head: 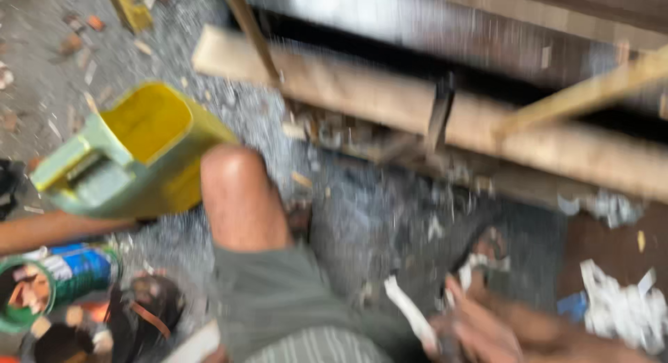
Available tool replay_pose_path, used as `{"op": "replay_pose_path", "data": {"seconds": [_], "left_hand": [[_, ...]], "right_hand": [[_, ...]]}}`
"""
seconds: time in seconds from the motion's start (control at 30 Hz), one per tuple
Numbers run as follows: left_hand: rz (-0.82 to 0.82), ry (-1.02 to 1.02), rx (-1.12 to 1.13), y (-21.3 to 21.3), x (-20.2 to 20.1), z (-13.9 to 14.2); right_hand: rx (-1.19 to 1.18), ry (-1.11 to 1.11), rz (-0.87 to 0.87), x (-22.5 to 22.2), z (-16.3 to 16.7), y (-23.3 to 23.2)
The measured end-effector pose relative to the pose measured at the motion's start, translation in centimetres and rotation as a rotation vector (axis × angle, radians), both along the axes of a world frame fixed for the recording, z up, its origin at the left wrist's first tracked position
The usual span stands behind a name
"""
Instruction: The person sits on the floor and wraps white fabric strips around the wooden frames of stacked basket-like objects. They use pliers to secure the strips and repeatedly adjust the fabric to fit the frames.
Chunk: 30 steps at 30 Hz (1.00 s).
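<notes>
A yellow and pale green tool (132,154), boxy and open at its upper end, is seen at the left of the frame, raised above the gravel ground (362,224). It appears to be carried by the left arm, whose bare forearm runs in from the left edge just below it; the left hand itself is hidden behind the tool, so the grip cannot be told. At the bottom right of the frame the right hand (480,332) is blurred, and its fingers seem curled near a white strip (410,311), though whether the strip is held cannot be told. Between the two hands a bare knee (240,189) is raised in the middle of the frame, with grey-green shorts (278,300) below it. A round tin with a blue label (59,279) lies at the lower left, just beside a dark sandal (146,311). Across the upper part of the frame a long wooden beam (390,102) is laid slantwise from upper left to right, with a thinner pale stick (591,92) crossing it at the upper right. White crumpled scraps (623,307) are scattered at the lower right, and small wood chips are strewn over the ground at the upper left.
</notes>
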<state>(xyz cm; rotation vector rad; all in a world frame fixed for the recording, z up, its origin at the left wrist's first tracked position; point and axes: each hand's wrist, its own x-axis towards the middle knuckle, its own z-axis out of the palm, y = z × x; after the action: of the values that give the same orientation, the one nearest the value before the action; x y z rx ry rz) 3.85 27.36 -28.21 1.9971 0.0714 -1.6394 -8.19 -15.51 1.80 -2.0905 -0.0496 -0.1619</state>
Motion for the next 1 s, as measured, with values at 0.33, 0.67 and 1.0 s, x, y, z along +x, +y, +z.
{"op": "replay_pose_path", "data": {"seconds": [0.33, 0.67, 1.0], "left_hand": [[0.302, -1.406, -0.439, 5.9, 9.9, 22.1], [0.372, -0.429, -1.221, -12.1, 4.3, 24.6], [-0.214, -0.341, -1.046, -15.9, 5.2, 24.0]], "right_hand": [[0.222, 0.36, -0.365, 0.2, 2.1, 13.4], [0.139, 0.212, -0.272, 2.0, -1.3, 12.2], [-1.388, -0.173, -0.441, 3.6, 9.1, -10.5]]}}
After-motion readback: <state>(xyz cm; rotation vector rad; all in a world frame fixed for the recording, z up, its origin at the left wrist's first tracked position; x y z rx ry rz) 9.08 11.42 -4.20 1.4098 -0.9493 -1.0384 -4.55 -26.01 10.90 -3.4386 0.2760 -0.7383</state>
